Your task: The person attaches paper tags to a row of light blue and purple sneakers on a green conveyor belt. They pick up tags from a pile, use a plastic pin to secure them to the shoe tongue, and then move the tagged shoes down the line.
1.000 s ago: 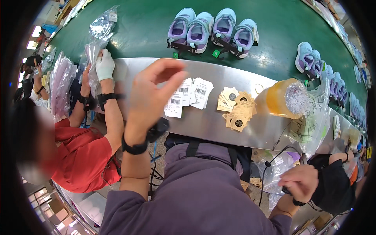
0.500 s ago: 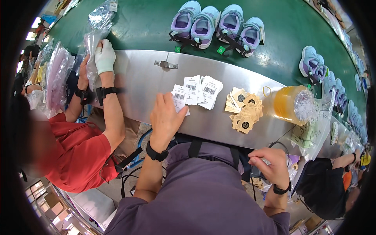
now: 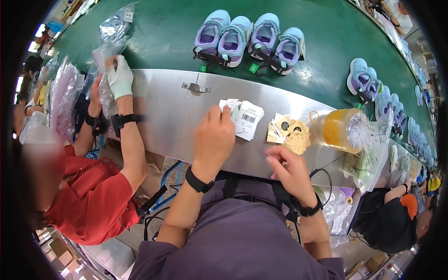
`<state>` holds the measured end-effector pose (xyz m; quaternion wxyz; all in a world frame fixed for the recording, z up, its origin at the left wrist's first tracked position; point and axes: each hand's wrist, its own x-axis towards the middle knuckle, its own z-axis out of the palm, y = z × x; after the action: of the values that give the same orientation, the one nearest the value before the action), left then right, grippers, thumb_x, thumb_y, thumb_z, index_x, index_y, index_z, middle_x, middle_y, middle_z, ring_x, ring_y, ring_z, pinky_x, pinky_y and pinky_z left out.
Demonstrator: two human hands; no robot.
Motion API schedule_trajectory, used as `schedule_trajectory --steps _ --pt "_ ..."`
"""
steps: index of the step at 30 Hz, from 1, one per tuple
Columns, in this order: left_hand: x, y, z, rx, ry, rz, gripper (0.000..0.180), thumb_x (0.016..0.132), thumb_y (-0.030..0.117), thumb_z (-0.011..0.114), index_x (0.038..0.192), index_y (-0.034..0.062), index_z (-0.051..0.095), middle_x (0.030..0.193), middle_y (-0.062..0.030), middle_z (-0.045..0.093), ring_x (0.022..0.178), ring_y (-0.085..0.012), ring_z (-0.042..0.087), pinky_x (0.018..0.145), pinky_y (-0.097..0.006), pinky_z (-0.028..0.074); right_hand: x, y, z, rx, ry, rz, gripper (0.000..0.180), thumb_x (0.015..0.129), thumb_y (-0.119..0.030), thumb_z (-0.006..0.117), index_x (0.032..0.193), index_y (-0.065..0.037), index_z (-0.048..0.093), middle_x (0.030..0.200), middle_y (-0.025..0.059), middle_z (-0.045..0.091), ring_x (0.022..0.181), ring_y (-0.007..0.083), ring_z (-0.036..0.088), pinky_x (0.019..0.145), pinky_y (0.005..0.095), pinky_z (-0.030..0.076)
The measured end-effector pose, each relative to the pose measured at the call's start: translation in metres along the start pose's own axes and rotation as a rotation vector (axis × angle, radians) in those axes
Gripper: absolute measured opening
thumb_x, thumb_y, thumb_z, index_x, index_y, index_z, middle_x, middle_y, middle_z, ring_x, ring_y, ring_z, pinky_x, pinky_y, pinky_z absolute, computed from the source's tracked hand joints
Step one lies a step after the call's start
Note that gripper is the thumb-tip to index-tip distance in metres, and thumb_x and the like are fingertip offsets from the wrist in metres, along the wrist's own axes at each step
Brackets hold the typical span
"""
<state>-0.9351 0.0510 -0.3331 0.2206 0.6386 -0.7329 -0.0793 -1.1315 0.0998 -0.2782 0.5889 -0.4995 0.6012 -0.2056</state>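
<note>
My left hand [image 3: 214, 142] is over the left part of a pile of white barcode tags [image 3: 248, 120] on the metal bench. Its fingers are bent and drawn together, and whatever lies under the fingertips is hidden. Close to the near side of a pile of tan tags with black round marks [image 3: 295, 135] is my right hand [image 3: 291, 170]. Its thumb and forefinger stand slightly apart, and nothing shows between them. Black bands circle both wrists.
Two pairs of light-blue and purple shoes [image 3: 249, 39] stand on the green table [image 3: 163, 37]; more stand right. A clear plastic tub [image 3: 336, 129] with yellowish sides holds thin white strands. At left, a person in red [image 3: 93, 196], one hand gloved, handles a plastic bag [image 3: 105, 60].
My right hand has moved up and left from the bench edge toward the tan tags. The left hand has shifted right and now covers part of the white tags.
</note>
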Motion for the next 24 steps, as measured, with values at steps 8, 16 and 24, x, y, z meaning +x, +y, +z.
schedule_trajectory --steps 8,16,24 --pt "0.004 -0.013 0.005 -0.180 0.103 -0.001 0.030 0.081 0.013 0.067 0.105 -0.0026 0.059 0.096 -0.0162 0.055 0.091 -0.0338 0.055 0.075 -0.043 0.047 0.030 0.013 0.035 0.607 0.002 0.101 0.067 0.090 -0.010 0.061 0.144 0.003 0.024 0.081 -0.0012 0.046 0.065 0.0052 0.043 0.054 0.0214 0.043" --pt "0.009 -0.007 0.016 -0.203 -0.024 -0.084 0.029 0.081 0.009 0.066 0.107 -0.0029 0.060 0.097 -0.0172 0.058 0.090 -0.0348 0.058 0.076 -0.043 0.047 0.050 0.026 0.048 0.444 0.078 0.030 0.072 0.089 -0.010 0.062 0.147 -0.001 0.020 0.080 -0.0018 0.046 0.065 0.0046 0.046 0.050 0.0184 0.039" --pt "0.012 0.007 0.017 -0.449 -0.046 0.003 0.032 0.081 0.007 0.065 0.109 -0.0056 0.056 0.100 -0.0175 0.053 0.093 -0.0352 0.055 0.081 -0.042 0.047 0.058 0.031 0.049 0.347 0.093 -0.004 0.069 0.090 -0.011 0.060 0.144 0.008 0.020 0.081 -0.0018 0.043 0.071 0.0056 0.042 0.063 0.0197 0.039"
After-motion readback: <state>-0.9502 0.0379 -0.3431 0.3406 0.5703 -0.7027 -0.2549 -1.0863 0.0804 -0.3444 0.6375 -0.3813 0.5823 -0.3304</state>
